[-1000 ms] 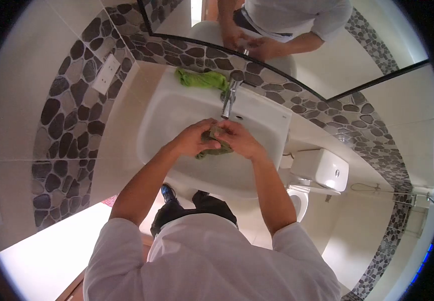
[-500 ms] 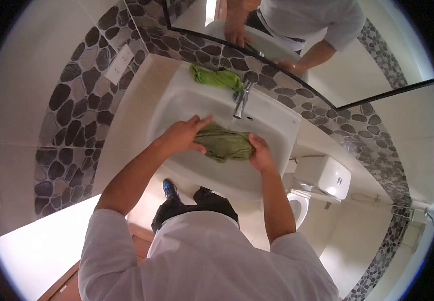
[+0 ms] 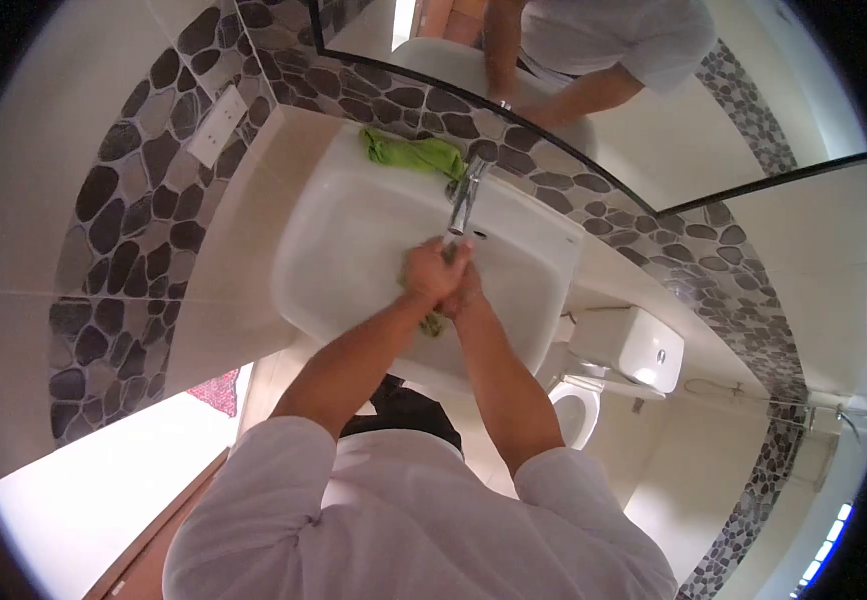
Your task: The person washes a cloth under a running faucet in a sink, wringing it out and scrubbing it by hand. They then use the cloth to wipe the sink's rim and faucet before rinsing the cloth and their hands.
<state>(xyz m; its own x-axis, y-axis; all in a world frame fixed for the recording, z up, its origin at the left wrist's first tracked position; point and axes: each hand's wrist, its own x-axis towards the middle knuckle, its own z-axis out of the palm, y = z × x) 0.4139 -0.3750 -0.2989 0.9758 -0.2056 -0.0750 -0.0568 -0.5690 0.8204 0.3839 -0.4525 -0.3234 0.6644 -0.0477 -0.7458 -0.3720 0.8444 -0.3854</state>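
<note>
Here's the olive-green fabric cloth (image 3: 431, 325), bunched up small and crumpled between the left hand (image 3: 431, 271) and right hand (image 3: 465, 291), at the white ceramic washbasin (image 3: 338, 262), about six o'clock from the spout of the chrome metal tap (image 3: 463, 203). A wrinkled end hangs out at six o'clock; a small bit peeks through at twelve. Its middle is hidden, its edges blurred.

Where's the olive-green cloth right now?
Head view, near centre: the olive-green cloth, mostly hidden, is between the left hand and right hand, over the washbasin, on the person's side of the chrome faucet.
</note>
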